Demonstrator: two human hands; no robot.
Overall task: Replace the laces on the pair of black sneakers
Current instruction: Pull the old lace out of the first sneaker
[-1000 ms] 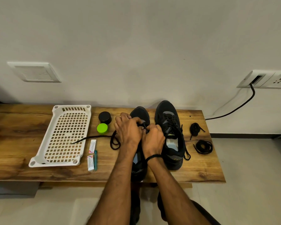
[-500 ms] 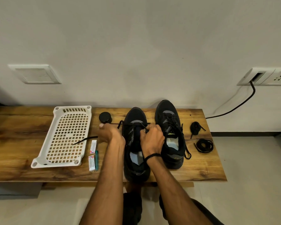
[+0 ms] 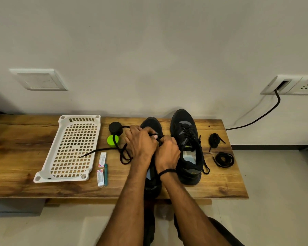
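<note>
Both hands work over the left sneaker [image 3: 152,124], mid-bench [image 3: 16,148], toe to the wall. Left hand [image 3: 140,144] is curled round the lace [image 3: 124,157]. Right hand [image 3: 167,151] pinches the same lace at the eyelets. Slack lace loops left, and its tip lies in the white tray [image 3: 64,119]. Two packets [image 3: 102,159] and a teal stick [image 3: 106,174] lie beside the tray, print too small to read. Farther back the lace crosses a green cap [image 3: 112,139], with a black cap [image 3: 115,127] behind. The right sneaker [image 3: 187,139], laced, sits just beside the left. Two coiled laces [image 3: 223,159] lie at the right.
</note>
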